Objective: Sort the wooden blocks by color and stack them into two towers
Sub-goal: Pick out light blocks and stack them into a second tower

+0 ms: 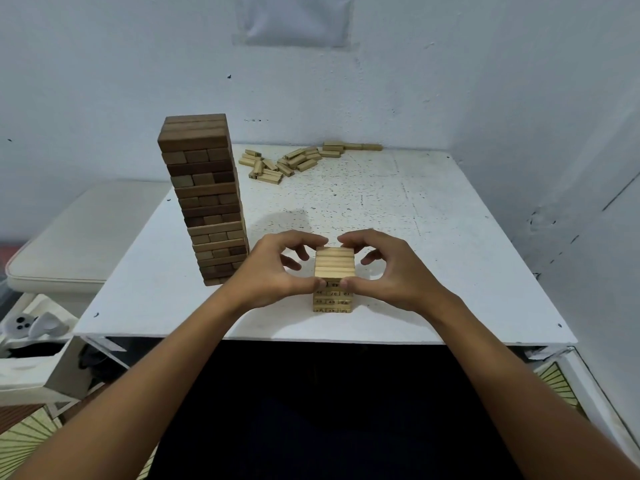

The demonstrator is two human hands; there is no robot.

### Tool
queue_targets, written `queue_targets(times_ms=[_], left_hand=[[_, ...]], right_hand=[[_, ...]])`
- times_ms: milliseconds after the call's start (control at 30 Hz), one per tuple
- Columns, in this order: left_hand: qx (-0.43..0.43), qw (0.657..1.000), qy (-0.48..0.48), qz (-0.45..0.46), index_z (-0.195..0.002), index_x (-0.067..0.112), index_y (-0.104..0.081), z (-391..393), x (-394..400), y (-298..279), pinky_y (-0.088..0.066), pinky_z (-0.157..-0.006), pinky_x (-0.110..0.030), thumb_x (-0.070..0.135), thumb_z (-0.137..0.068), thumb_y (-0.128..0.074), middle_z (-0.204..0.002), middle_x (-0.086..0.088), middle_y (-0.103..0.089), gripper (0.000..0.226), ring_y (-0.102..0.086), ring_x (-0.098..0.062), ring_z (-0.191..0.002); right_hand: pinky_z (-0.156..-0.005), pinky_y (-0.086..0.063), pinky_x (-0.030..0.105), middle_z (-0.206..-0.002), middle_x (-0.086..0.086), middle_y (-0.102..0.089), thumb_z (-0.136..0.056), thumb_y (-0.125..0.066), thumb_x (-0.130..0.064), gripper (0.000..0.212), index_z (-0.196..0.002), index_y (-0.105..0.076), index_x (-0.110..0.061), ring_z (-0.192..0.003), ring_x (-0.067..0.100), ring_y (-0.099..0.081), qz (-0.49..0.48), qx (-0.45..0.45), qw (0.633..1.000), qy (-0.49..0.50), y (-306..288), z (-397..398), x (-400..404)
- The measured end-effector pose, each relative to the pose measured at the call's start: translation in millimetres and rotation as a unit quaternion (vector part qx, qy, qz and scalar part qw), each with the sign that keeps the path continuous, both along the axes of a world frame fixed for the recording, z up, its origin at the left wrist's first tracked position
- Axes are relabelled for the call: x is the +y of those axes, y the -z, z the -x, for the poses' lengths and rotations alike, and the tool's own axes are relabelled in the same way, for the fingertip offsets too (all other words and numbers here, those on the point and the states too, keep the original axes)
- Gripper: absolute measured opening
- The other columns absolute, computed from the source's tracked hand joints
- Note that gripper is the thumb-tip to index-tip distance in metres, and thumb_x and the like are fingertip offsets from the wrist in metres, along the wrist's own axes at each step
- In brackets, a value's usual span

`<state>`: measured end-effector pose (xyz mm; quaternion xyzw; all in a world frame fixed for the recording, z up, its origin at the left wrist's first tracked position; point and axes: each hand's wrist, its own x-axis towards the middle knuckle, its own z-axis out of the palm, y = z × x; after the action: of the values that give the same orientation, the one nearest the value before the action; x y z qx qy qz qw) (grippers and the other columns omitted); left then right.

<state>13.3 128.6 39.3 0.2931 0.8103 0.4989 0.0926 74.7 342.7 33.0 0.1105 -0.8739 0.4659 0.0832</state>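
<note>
A tall tower of dark brown blocks stands on the left of the white table. Near the front edge is a short tower of light blocks with printed numbers on their ends. My left hand and my right hand pinch its top layer from both sides, thumbs on the near edge and fingers at the far edge. A loose pile of light blocks lies at the back of the table.
White walls close in behind and on the right. A cushioned white seat stands left of the table. The table's front edge is close to my body, and a white box with a soft toy sits lower left.
</note>
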Motion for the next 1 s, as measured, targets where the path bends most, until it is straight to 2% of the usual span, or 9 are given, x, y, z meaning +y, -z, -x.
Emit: queue_targets(times_ms=[167, 267, 367, 567, 700, 833, 1000], left_hand=[[0.005, 1.000, 0.001, 0.010, -0.112, 0.036, -0.064, -0.2, -0.8, -1.4, -0.055, -0.084, -0.031, 0.032, -0.059, -0.081, -0.111, 0.013, -0.064, 0.056, -0.056, -0.004, -0.102], [0.011, 1.000, 0.004, 0.008, -0.115, 0.036, -0.063, -0.3, 0.0, -3.5, -0.053, -0.086, -0.026, 0.042, -0.061, -0.080, -0.114, 0.017, -0.063, 0.057, -0.056, -0.003, -0.107], [0.021, 1.000, 0.006, -0.001, -0.119, 0.031, -0.064, -1.3, 2.8, -7.2, -0.051, -0.088, -0.025, 0.052, -0.064, -0.072, -0.116, 0.017, -0.063, 0.059, -0.056, -0.002, -0.109], [0.052, 0.999, -0.010, 0.011, -0.117, 0.032, -0.064, 1.6, 21.5, -30.5, -0.049, -0.089, -0.024, 0.045, -0.074, -0.069, -0.114, 0.021, -0.063, 0.045, -0.055, 0.004, -0.108], [0.079, 0.996, -0.045, 0.003, -0.113, 0.022, -0.068, 18.5, 49.8, -55.2, -0.046, -0.080, -0.020, 0.030, -0.082, -0.074, -0.109, 0.012, -0.066, 0.032, -0.058, -0.003, -0.105], [0.110, 0.991, -0.068, 0.034, -0.104, 0.018, -0.068, 54.5, 87.0, -76.2, -0.043, -0.071, -0.014, 0.024, -0.081, -0.074, -0.099, 0.007, -0.066, 0.025, -0.058, -0.003, -0.089], [0.113, 0.980, -0.108, 0.125, -0.103, 0.015, -0.067, 121.7, 121.3, -75.0, -0.046, -0.073, -0.025, 0.024, -0.079, -0.072, -0.097, 0.000, -0.065, 0.026, -0.061, -0.016, -0.089]], right_hand=[[-0.085, -0.051, 0.029, -0.113, -0.015, -0.063, -0.067, -0.079, -0.034, 0.059, -0.122, -0.057, -0.035, -0.106, 0.005, -0.058, 0.004, -0.001, 1.000, -0.001, 0.7, -0.9, 1.9], [-0.086, -0.051, 0.031, -0.116, -0.016, -0.061, -0.073, -0.074, -0.036, 0.052, -0.121, -0.055, -0.038, -0.107, 0.006, -0.057, 0.015, 0.001, 1.000, 0.001, -0.6, -1.2, 4.1], [-0.087, -0.051, 0.032, -0.117, -0.014, -0.061, -0.078, -0.068, -0.037, 0.045, -0.122, -0.058, -0.032, -0.108, 0.008, -0.057, 0.033, -0.002, 0.999, 0.004, -3.1, -1.5, 7.4], [-0.085, -0.052, 0.026, -0.116, -0.013, -0.063, -0.080, -0.065, -0.044, 0.040, -0.118, -0.062, -0.032, -0.106, 0.005, -0.059, 0.038, -0.006, 0.999, 0.025, -21.4, 3.1, 17.5], [-0.083, -0.051, 0.024, -0.112, -0.013, -0.064, -0.087, -0.069, -0.036, 0.034, -0.119, -0.064, -0.026, -0.102, 0.003, -0.060, 0.023, 0.002, 0.999, 0.046, -48.4, 19.6, 29.4], [-0.078, -0.046, 0.019, -0.112, -0.007, -0.066, -0.088, -0.069, -0.032, 0.026, -0.113, -0.065, -0.025, -0.096, 0.004, -0.062, 0.001, 0.002, 0.997, 0.072, -74.5, 52.7, 49.8], [-0.071, -0.042, 0.018, -0.105, -0.003, -0.065, -0.089, -0.068, -0.029, 0.024, -0.110, -0.067, -0.018, -0.092, 0.010, -0.062, -0.040, -0.008, 0.993, 0.111, -82.6, 114.2, 87.3]])
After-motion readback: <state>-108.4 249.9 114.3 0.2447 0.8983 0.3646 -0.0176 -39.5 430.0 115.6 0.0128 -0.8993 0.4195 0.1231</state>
